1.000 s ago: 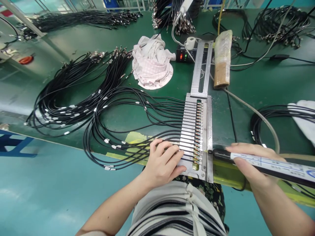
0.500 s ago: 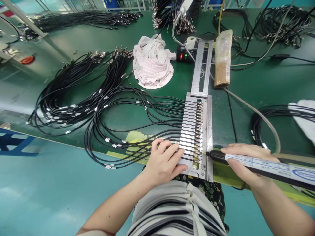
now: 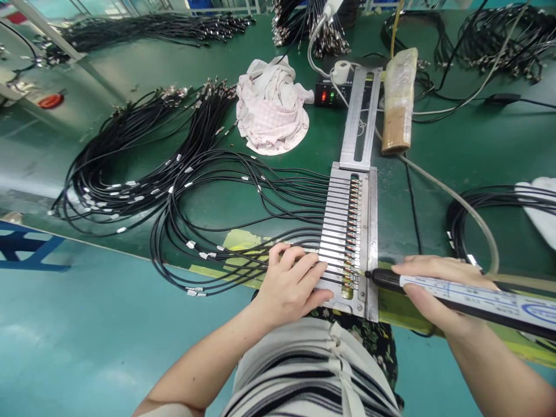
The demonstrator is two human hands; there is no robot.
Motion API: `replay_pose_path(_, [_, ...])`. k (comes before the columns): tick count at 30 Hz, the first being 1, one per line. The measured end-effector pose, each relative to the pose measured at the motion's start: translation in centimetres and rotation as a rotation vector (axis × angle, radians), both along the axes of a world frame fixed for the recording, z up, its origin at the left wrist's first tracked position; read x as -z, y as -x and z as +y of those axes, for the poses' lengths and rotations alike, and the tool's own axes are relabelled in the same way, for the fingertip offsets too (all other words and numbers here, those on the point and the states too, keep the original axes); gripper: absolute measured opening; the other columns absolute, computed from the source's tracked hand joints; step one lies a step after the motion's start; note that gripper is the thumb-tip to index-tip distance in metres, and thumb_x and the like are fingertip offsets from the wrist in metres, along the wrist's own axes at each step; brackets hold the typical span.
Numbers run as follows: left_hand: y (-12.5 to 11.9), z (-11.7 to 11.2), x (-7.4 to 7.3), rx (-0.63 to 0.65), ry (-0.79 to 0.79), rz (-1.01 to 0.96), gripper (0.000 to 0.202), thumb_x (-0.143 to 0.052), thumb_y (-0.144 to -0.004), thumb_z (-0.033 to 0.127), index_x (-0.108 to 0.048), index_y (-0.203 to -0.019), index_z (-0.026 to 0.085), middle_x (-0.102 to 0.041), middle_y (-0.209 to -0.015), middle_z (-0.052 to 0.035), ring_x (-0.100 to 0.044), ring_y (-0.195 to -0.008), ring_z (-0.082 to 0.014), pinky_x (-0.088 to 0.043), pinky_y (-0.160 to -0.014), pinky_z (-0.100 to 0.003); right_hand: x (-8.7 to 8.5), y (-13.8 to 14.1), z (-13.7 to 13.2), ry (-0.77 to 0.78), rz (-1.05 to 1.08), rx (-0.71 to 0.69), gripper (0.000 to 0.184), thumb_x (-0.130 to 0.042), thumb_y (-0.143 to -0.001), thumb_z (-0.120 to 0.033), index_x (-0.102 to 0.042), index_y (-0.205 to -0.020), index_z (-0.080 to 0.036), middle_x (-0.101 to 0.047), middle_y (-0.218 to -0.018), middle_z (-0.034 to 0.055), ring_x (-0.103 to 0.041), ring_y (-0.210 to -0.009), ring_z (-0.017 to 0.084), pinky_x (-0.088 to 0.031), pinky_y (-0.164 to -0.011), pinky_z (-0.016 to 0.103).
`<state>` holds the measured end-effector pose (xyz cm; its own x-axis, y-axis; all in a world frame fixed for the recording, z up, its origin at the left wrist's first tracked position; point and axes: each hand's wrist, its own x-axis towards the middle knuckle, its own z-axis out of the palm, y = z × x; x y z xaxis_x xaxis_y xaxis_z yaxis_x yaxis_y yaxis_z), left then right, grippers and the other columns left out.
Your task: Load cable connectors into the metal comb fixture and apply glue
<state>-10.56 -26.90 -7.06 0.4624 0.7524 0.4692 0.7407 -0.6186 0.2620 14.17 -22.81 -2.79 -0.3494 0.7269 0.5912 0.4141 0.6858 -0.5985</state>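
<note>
My left hand point(image 3: 289, 281) lies flat with its fingers apart over the lower black cables point(image 3: 243, 260) and the left edge of a metal fixture point(image 3: 336, 231). Side by side in the fixture's grooves run several cable ends, their small metal connectors point(image 3: 355, 214) lined up along its right side. In my right hand point(image 3: 438, 284) is a thick pen-shaped tool point(image 3: 464, 295) with a black nose and a white label printed in blue. Its thin tip points left at the lower connectors; whether it touches one I cannot tell.
Bundled black cables point(image 3: 99, 156) lie to the left, beside a crumpled pink-and-white cloth point(image 3: 273, 110). Behind the fixture sit a black box with lit indicators point(image 3: 328, 95) and a plastic-wrapped brown block point(image 3: 397, 124). A pale tube point(image 3: 469, 205) and coiled cables point(image 3: 456, 226) are at right.
The whole view has shifted slightly. My left hand stays on the cables and fixture, and the pen-shaped tool keeps its place at the lower connectors.
</note>
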Motion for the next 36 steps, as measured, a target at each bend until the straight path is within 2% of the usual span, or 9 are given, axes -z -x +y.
replay_pose_path(11, [0.0, 0.0, -0.1, 0.004, 0.0, -0.005, 0.038, -0.041, -0.092, 0.044, -0.062, -0.101, 0.013, -0.066, -0.097, -0.0089, -0.046, -0.088, -0.0228, -0.029, -0.087, -0.045, 0.3, -0.3, 0.0, -0.007, -0.003, -0.03, 0.016, -0.063, -0.07, -0.013, -0.067, -0.082, -0.023, -0.066, -0.059, -0.0003, -0.065, -0.053, 0.018, -0.053, -0.048, 0.024])
replay_pose_path(20, [0.0, 0.0, 0.0, 0.003, 0.003, 0.0, 0.038, -0.042, -0.092, 0.044, -0.062, -0.102, 0.014, -0.066, -0.098, -0.0093, -0.047, -0.089, -0.0229, -0.03, -0.087, -0.045, 0.6, -0.7, -0.1, 0.03, 0.0, 0.032, 0.016, -0.064, -0.07, -0.014, -0.068, -0.082, -0.024, -0.069, -0.065, 0.0002, -0.066, -0.056, 0.018, -0.054, -0.051, 0.025])
replay_pose_path(23, [0.0, -0.1, 0.0, -0.001, -0.046, -0.028, 0.036, -0.042, -0.092, 0.043, -0.063, -0.1, 0.014, -0.066, -0.096, -0.0095, -0.048, -0.089, -0.0229, -0.031, -0.087, -0.045, 1.3, -1.6, -0.4, 0.084, 0.045, 0.077, 0.021, -0.064, -0.07, -0.014, -0.069, -0.087, -0.025, -0.07, -0.075, 0.0014, -0.067, -0.062, 0.02, -0.055, -0.054, 0.028])
replay_pose_path(26, [0.1, -0.3, 0.1, 0.012, -0.122, -0.085, 0.033, -0.042, -0.093, 0.04, -0.063, -0.096, 0.015, -0.067, -0.09, -0.0077, -0.048, -0.086, -0.0215, -0.032, -0.088, -0.045, 1.7, -2.0, -0.6, 0.071, 0.072, 0.056, 0.022, -0.063, -0.07, -0.015, -0.07, -0.088, -0.026, -0.07, -0.071, 0.001, -0.067, -0.063, 0.022, -0.056, -0.059, 0.031])
replay_pose_path(29, [0.0, -0.5, 0.3, 0.026, -0.144, -0.108, 0.033, -0.041, -0.094, 0.038, -0.064, -0.095, 0.015, -0.068, -0.088, -0.0066, -0.049, -0.083, -0.0203, -0.032, -0.088, -0.044, 1.2, -1.4, -0.4, 0.038, 0.043, 0.011, 0.018, -0.063, -0.069, -0.017, -0.069, -0.084, -0.025, -0.068, -0.064, -0.0001, -0.066, -0.058, 0.02, -0.056, -0.059, 0.031])
replay_pose_path(33, [0.0, -0.5, 0.3, 0.025, -0.119, -0.082, 0.034, -0.041, -0.093, 0.04, -0.064, -0.093, 0.014, -0.068, -0.088, -0.007, -0.049, -0.083, -0.0204, -0.032, -0.087, -0.044, 0.0, -0.3, -0.2, -0.006, 0.029, -0.076, 0.017, -0.061, -0.069, -0.014, -0.067, -0.082, -0.022, -0.065, -0.057, -0.0014, -0.064, -0.05, 0.017, -0.052, -0.049, 0.025])
replay_pose_path(36, [0.0, -0.4, 0.3, 0.028, -0.095, -0.057, 0.033, -0.043, -0.092, 0.041, -0.064, -0.093, 0.015, -0.067, -0.087, -0.0067, -0.049, -0.084, -0.0208, -0.031, -0.087, -0.044, -0.4, 0.0, -0.1, 0.0, 0.02, -0.077, 0.018, -0.06, -0.07, -0.013, -0.066, -0.083, -0.024, -0.065, -0.057, -0.0023, -0.064, -0.051, 0.017, -0.05, -0.045, 0.025])
